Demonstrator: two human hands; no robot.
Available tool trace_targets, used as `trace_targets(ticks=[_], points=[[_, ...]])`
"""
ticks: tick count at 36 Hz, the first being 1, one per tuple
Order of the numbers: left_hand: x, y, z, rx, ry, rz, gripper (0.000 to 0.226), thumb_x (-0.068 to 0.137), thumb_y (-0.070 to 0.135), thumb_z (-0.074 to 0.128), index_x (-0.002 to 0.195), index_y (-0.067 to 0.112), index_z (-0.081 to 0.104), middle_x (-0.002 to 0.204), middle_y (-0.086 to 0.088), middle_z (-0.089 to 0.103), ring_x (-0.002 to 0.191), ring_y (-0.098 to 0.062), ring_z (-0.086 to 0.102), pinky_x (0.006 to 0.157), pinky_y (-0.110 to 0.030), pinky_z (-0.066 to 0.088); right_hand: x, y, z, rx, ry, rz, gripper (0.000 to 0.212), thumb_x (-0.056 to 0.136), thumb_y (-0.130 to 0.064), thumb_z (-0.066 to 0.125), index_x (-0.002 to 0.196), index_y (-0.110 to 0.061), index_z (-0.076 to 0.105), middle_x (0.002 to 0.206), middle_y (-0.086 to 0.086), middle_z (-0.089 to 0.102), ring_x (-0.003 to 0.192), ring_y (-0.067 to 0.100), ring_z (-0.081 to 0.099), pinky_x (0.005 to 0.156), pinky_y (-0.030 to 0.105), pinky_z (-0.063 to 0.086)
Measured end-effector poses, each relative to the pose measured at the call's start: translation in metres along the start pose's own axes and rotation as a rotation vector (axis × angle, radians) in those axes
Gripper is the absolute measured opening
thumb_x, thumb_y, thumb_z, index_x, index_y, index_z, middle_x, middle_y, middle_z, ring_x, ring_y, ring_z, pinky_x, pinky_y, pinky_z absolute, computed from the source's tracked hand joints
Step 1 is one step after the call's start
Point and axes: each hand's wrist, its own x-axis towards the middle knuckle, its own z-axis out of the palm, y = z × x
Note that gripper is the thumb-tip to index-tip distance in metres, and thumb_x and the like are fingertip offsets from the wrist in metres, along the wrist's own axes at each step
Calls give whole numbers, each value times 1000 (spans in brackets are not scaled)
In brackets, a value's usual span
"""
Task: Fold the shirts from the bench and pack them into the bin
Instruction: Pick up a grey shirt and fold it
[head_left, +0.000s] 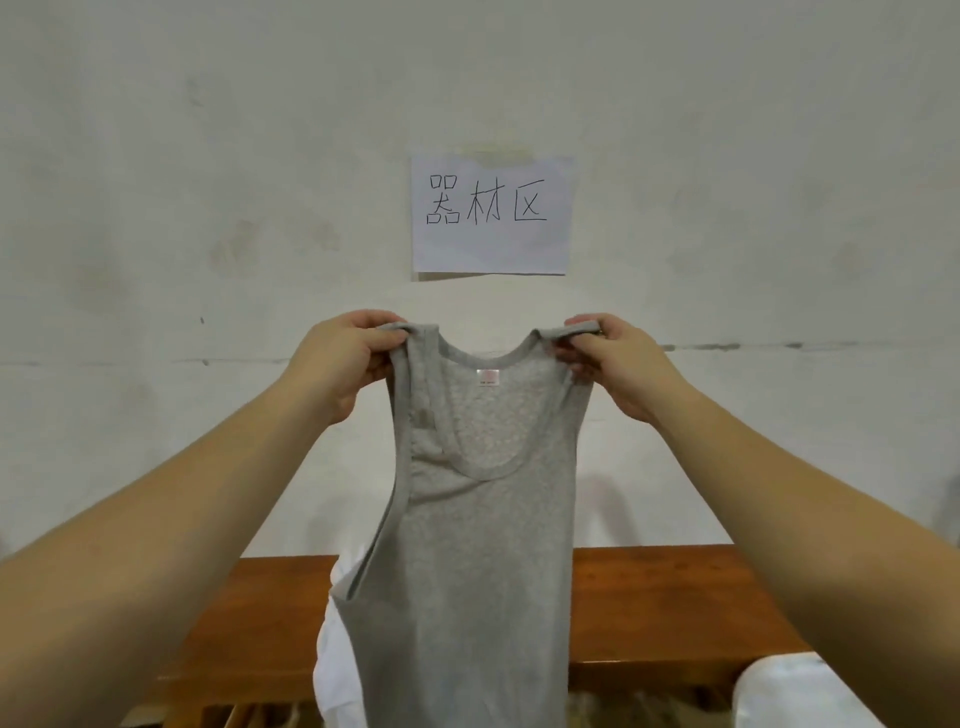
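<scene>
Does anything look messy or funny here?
Nothing is damaged. Both hands, left hand and right hand, hold the grey sleeveless cotton shirt up by its straps. Behind it, white cloth lies bunched on the brown wooden bench.

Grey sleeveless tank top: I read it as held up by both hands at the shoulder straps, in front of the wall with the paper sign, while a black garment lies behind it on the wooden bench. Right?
Nearly. The garment behind the grey sleeveless tank top on the wooden bench is white, not black, as the head view shows. The rest holds: left hand and right hand each pinch a shoulder strap, before the paper sign.
</scene>
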Motion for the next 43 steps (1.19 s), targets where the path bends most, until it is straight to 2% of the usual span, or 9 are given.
trace_targets(ticks=[5,8,12,14,17,25,32,38,43], points=[[3,3,-3,182,-19,-53,11,93,3,59,93,12,65,82,-5,64,64,-15,63,61,-23,57,-4,-8,-4,-295,59,11,8,96,-21,59,93,-17,66,72,-5,65,59,9,56,57,23,42],[4,7,-7,357,-11,-55,9,94,8,60,95,13,67,83,-5,62,64,-18,56,62,-25,52,-6,-14,-5,-465,92,-48,9,92,-26,63,93,-20,70,80,-9,63,67,6,52,61,20,39],[10,14,-10,448,173,130,7,94,15,61,93,18,68,80,-2,58,65,-16,44,55,-19,36,-5,-23,-3,-459,104,-137,9,93,-26,63,86,-22,68,83,-8,64,77,8,57,73,26,46],[11,15,-11,416,222,164,9,96,18,57,90,21,63,84,1,58,71,-14,49,64,-22,40,-5,-26,-2,-336,101,-154,10,93,-25,62,85,-20,66,84,-3,64,80,14,57,79,35,50],[7,12,-9,205,97,43,13,100,16,52,88,20,56,86,-1,59,78,-19,55,74,-32,47,-6,-23,2,-283,53,-141,10,92,-25,64,86,-18,65,81,-1,63,78,16,56,75,37,49],[-11,-9,14,39,-83,-63,15,100,12,50,94,17,63,86,1,60,79,-14,53,76,-30,45,-19,-4,27,-446,-53,-125,10,90,-29,67,82,-24,71,80,-9,69,75,10,61,76,33,52],[-17,-17,34,12,-248,-29,12,97,17,55,95,22,65,87,9,64,83,-9,55,89,-33,34,-23,-2,57,-402,-69,-103,13,90,-25,67,77,-23,67,77,-14,65,61,-5,54,59,13,39],[-21,-37,40,122,-366,-48,11,94,17,61,96,19,72,97,4,71,100,-15,61,103,-37,37,-24,9,74,-336,-77,0,10,86,-21,69,81,-14,65,78,-3,61,69,7,52,57,14,40],[-20,-45,43,61,-299,-33,12,96,7,56,97,6,69,88,-3,71,84,-12,64,81,-20,49,-28,23,73,-267,-146,47,15,87,-28,68,79,-19,60,73,-10,56,71,9,48,69,23,38]])
